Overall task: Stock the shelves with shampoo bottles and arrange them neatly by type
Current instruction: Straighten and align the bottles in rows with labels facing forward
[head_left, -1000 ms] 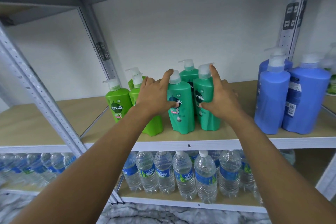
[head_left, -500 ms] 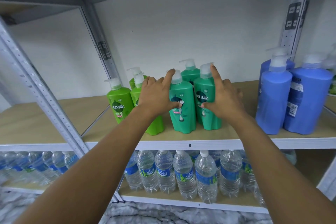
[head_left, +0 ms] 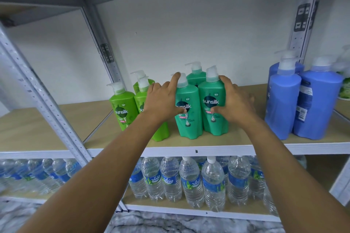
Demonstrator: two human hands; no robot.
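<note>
- Head view: left hand [head_left: 162, 100] and right hand [head_left: 233, 100] fingers [head_left: 175, 79] spread, thumbs pinching two teal Sunsilk pump bottles [head_left: 189, 111] between them on the shelf [head_left: 246, 139].
- Likely heavy, rigid, slick plastic; grip the bodies, not the pumps.

Both my hands on the teal shampoo bottles at the shelf.

My left hand [head_left: 162, 100] grips the front-left teal bottle [head_left: 189, 117], index finger up at its pump; my right hand [head_left: 233, 102] grips the front-right teal bottle [head_left: 213, 108], with a third teal bottle [head_left: 196, 76] behind. Lime-green bottles [head_left: 123, 108] stand just to the left, blue bottles [head_left: 314, 104] well apart on the right, all on the wooden shelf [head_left: 236, 140]. Water bottles [head_left: 191, 181] line the shelf below.
</note>
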